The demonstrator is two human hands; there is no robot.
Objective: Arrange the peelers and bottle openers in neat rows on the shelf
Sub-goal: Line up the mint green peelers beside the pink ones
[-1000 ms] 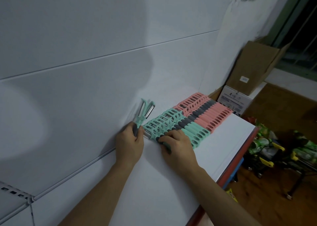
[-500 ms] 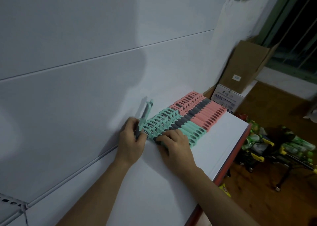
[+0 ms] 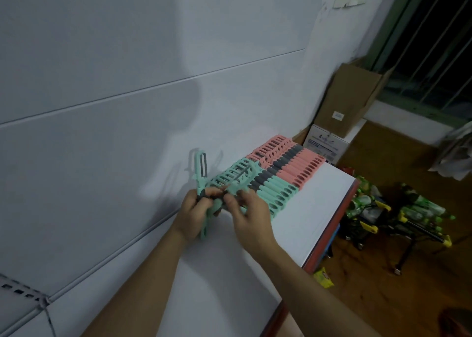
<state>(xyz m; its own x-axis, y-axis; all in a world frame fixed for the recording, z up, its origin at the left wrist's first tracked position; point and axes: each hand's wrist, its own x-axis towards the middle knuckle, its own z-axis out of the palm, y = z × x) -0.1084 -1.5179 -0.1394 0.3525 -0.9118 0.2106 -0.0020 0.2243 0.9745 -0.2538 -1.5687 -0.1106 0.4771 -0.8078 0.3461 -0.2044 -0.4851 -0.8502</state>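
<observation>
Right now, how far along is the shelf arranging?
Done: pink tools and mint tools lie in rows on the shelf. In hand: left hand grips one mint peeler upright, right hand pinches a second peeler. Left: seating those two; no other loose pieces visible.

One wide-angle view, worn on the person's head, looks forward and down from close above the white shelf (image 3: 314, 209). It meets the white back panel (image 3: 115, 111) at a slant, so the shelf runs away toward the upper right. The brown floor (image 3: 383, 293) lies far below along the right side.
</observation>
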